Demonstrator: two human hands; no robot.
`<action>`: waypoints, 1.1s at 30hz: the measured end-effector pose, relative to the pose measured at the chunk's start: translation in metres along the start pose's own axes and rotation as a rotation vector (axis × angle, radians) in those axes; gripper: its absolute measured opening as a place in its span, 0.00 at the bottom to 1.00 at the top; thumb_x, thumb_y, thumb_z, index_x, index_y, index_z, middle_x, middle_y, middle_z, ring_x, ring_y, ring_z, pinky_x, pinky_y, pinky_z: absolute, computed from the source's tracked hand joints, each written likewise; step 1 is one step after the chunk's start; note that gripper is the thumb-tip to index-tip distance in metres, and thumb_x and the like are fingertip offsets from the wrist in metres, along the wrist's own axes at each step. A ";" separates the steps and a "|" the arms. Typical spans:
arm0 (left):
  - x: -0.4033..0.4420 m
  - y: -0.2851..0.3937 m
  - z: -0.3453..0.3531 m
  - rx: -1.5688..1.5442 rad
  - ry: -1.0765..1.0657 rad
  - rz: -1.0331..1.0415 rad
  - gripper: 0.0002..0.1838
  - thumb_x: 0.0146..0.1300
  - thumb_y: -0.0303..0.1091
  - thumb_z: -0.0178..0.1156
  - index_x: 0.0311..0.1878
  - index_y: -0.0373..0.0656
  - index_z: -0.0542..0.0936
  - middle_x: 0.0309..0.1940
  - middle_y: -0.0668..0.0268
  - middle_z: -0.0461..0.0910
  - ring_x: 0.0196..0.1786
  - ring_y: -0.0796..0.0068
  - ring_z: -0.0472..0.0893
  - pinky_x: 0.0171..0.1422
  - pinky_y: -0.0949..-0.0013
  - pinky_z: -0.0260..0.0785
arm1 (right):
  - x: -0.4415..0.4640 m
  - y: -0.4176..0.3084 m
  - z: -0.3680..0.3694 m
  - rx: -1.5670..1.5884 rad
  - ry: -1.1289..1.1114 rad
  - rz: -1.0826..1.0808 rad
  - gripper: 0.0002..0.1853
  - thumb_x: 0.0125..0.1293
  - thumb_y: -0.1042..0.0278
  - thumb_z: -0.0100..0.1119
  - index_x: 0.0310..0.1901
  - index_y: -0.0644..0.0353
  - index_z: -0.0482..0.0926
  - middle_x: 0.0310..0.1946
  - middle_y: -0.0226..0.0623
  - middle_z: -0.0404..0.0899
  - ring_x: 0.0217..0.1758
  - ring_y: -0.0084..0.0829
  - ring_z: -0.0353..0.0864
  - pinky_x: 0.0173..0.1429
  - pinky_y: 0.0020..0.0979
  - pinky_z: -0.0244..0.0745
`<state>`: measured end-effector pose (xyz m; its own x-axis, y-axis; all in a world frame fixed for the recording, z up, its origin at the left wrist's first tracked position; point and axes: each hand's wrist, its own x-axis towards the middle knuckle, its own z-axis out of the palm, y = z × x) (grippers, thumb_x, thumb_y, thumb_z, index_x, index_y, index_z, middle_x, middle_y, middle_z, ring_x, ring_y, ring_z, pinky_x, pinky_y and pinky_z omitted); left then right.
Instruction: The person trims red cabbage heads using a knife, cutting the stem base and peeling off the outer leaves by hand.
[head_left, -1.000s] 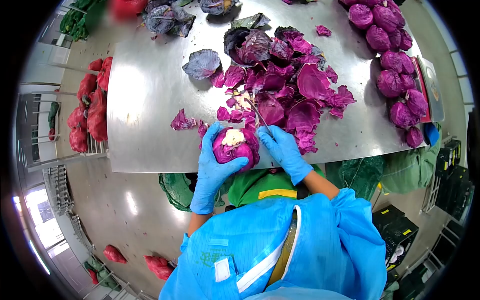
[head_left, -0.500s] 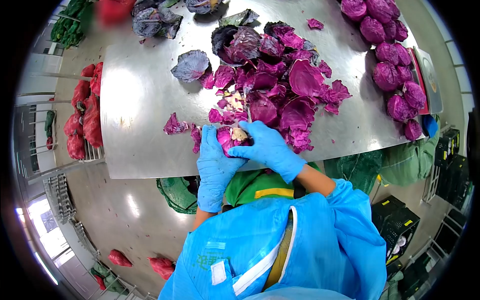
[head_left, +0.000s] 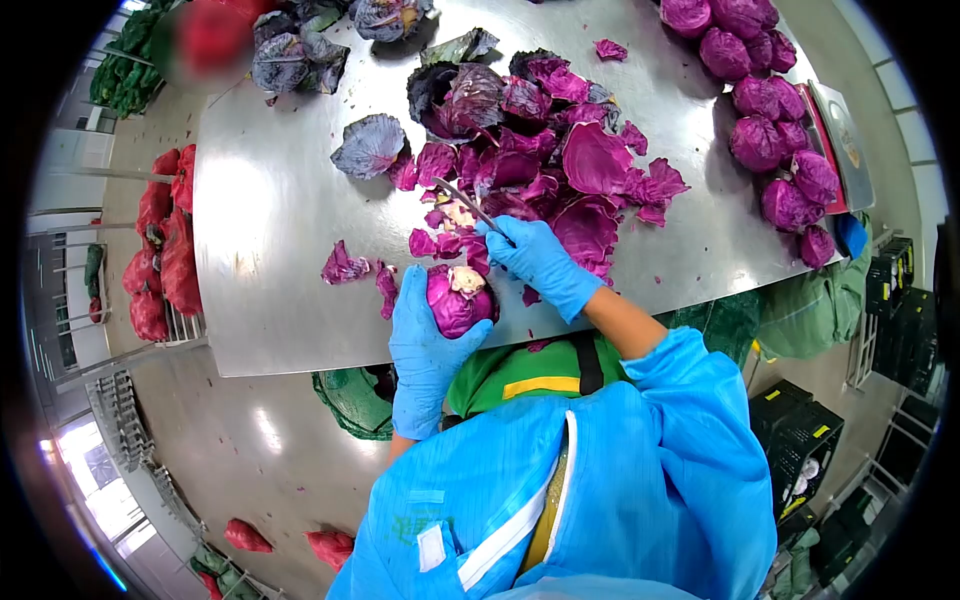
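Observation:
A peeled red cabbage point(head_left: 456, 310) rests near the table's front edge, its pale cut stem end facing up. My left hand point(head_left: 425, 350) wraps around its left and near sides. In my gloved right hand point(head_left: 541, 264) is a knife point(head_left: 464, 203), its thin blade pointing up and left over the scraps; the fingers cover its handle. Loose purple cabbage leaves point(head_left: 600, 160) form a wide heap just beyond both hands. Pale stem trimmings point(head_left: 457, 214) lie close to the blade. A smaller torn leaf point(head_left: 343, 264) sits to the left of the cabbage.
Trimmed red cabbages point(head_left: 757, 143) line the right side of the metal table point(head_left: 270, 260), beside a scale point(head_left: 845, 140). Untrimmed dark cabbages point(head_left: 300, 55) sit at the far left. Red mesh sacks point(head_left: 180, 250) stand left of the table, and black crates point(head_left: 800, 440) at the right.
My right hand has come off the cabbage and moved up, with the knife now visible in it. The left hand keeps the cabbage, whose stem end now shows more fully.

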<state>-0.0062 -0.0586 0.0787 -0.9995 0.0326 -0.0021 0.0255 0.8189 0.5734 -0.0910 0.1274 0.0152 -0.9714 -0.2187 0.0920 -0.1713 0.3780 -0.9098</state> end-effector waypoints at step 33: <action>0.022 0.008 0.009 0.022 -0.059 -0.109 0.56 0.35 0.55 0.76 0.66 0.35 0.63 0.60 0.46 0.69 0.62 0.49 0.72 0.63 0.54 0.68 | -0.036 -0.006 0.015 -0.751 -0.169 -0.168 0.05 0.60 0.70 0.53 0.35 0.60 0.75 0.26 0.40 0.80 0.24 0.38 0.84 0.22 0.36 0.78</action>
<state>-0.0278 -0.0462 0.0764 -0.9934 -0.0242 -0.1120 -0.0821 0.8319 0.5488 -0.0528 0.1193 0.0112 -0.8950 -0.4377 0.0865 -0.4371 0.8212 -0.3668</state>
